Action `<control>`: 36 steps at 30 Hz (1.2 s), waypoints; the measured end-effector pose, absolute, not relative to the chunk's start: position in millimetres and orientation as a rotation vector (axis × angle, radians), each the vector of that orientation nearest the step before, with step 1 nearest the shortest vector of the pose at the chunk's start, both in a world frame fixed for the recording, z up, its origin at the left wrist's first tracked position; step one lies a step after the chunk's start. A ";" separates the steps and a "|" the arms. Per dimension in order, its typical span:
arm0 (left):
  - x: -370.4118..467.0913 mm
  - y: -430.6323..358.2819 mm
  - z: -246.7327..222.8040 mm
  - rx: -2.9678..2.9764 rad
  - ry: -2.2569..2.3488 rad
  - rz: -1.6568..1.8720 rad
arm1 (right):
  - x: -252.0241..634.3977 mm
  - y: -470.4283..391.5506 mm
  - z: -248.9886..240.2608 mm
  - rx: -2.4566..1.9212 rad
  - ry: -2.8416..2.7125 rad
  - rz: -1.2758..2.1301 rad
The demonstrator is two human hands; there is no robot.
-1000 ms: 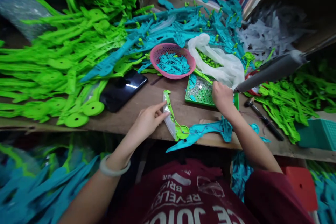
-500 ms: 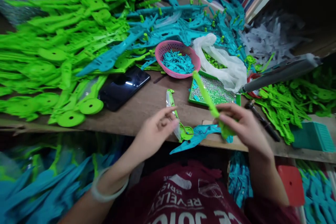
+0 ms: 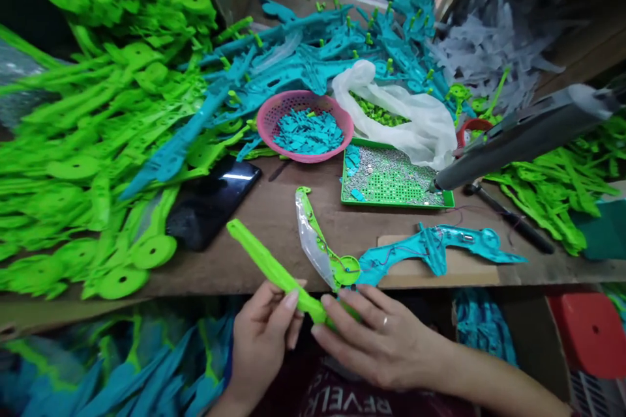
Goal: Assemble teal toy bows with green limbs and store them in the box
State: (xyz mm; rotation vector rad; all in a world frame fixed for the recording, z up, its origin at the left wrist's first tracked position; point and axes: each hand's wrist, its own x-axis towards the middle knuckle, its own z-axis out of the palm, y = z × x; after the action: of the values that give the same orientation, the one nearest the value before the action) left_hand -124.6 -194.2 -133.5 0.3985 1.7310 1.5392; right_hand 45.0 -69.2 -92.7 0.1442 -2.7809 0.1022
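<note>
Between both hands is a long lime-green plastic piece [image 3: 264, 262], slanting up to the left above the table's front edge. My left hand [image 3: 267, 329] pinches its middle between thumb and fingers. My right hand [image 3: 379, 339] is wrapped over its lower right end, which is mostly hidden. Just beyond lies a curved green part [image 3: 348, 269] with a round end and a clear, whitish insert [image 3: 313, 244]. That round end meets a blue plastic body half [image 3: 440, 244], which lies open on a flat tan board [image 3: 469, 272] with thin wires running along it.
A pink basket [image 3: 306, 155] of blue bits and a green tray [image 3: 391, 201] of small metal pieces stand behind. A grey electric screwdriver [image 3: 518, 133] points down at the tray. Green parts [image 3: 88, 143] heap up left, beside a black phone [image 3: 212, 205]. A hammer [image 3: 508, 218] lies right.
The green piece has come left and down from over the blue body. My left hand has left the curved part and now grips the piece too. The view has shifted.
</note>
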 end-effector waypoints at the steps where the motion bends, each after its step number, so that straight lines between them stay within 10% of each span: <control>1: -125.0 -196.4 -133.5 0.406 1.749 1.510 | 46.1 -68.2 -91.3 0.197 -2.796 0.112; 7: -141.8 -199.6 -131.7 0.821 1.902 1.387 | 51.7 -64.6 -93.7 0.226 -2.762 0.178; 13: -164.2 -179.3 -132.9 1.659 2.312 1.196 | 59.2 -22.6 -106.0 -0.623 -2.496 0.291; 36: -210.7 -110.6 -140.6 0.741 2.092 0.986 | 3.1 -32.4 -142.1 -0.267 -2.860 0.507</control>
State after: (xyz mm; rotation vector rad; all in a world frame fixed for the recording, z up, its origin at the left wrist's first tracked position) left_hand -210.7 -110.6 -140.6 0.7412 2.0918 0.9858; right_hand 3.1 -32.4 -142.1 -0.2675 -2.8604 0.5066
